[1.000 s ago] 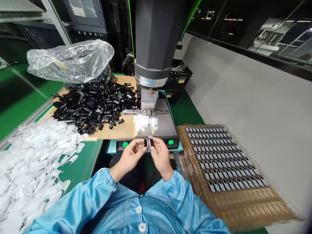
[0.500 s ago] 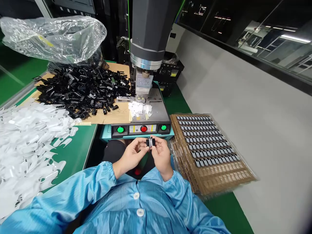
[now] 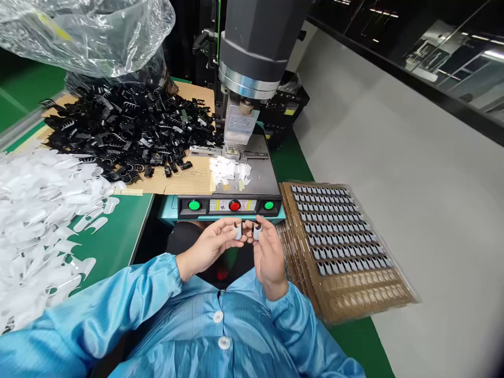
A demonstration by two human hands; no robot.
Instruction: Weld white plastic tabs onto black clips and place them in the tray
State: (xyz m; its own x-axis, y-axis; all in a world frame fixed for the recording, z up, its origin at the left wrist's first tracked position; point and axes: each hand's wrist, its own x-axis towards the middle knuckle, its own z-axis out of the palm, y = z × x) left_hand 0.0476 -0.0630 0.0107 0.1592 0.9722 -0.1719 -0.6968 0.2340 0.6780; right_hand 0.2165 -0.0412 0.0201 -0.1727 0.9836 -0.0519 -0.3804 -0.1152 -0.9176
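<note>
My left hand (image 3: 210,242) pinches a small curved part, pale grey-white outside and dark inside (image 3: 238,231). A similar pale curved part with a dark inner side (image 3: 256,231) sits between the thumb and fingers of my right hand (image 3: 270,254). Both hands are close together, and the two parts stand a little apart, facing each other. Just beyond them is the front panel of a press machine (image 3: 252,173), with a red button (image 3: 234,205) between two green ones. Some white film pieces (image 3: 224,170) lie on the machine's bed.
Black plastic parts (image 3: 129,126) are heaped on cardboard (image 3: 192,181) at the left, behind a pile of white pieces (image 3: 43,220). A clear plastic bag (image 3: 106,37) hangs over the heap. Stacked brown trays (image 3: 331,310) on the right hold rows of grey-and-black parts (image 3: 342,228).
The two parts, earlier pressed side by side with dark sides outward, are now turned and separated, showing their pale faces. My right hand has shifted slightly right; the camera view has moved too.
</note>
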